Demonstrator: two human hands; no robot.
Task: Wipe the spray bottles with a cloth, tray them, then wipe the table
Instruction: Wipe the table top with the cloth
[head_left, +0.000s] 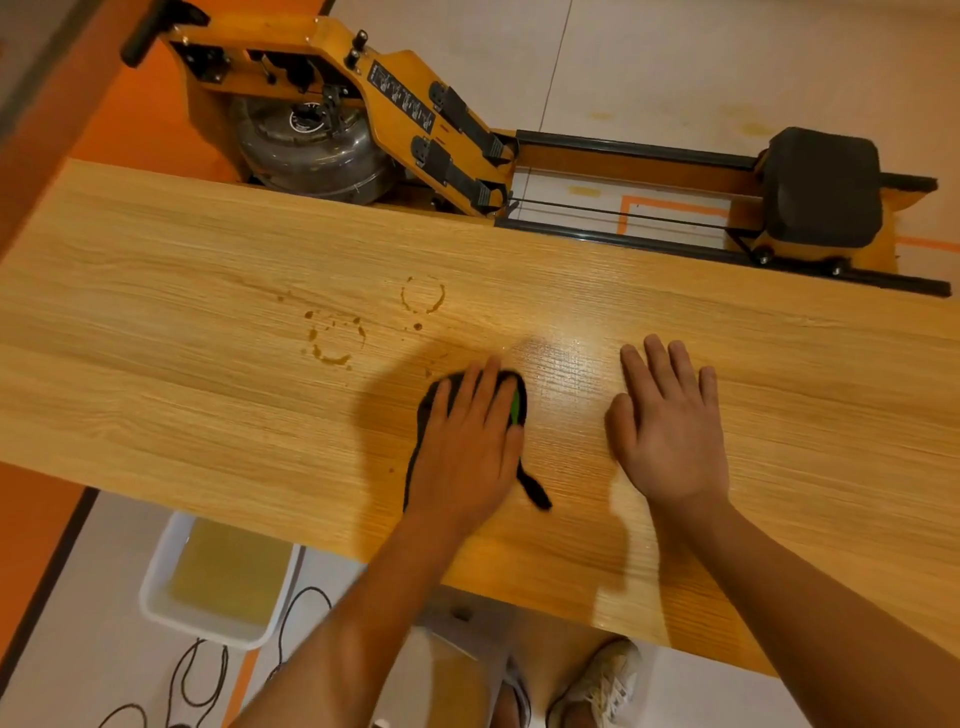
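- The cloth (522, 389) is pressed on the table (156, 312) under the left hand (467, 447).
- The right hand (667, 431) is laid flat to its right.
- A rowing machine (415, 114) is set behind the table.

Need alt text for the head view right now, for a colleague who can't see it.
A person's left hand presses a dark cloth flat on a wooden table, while the right hand rests open beside it. Brown ring stains mark the table beyond the cloth, to its left.
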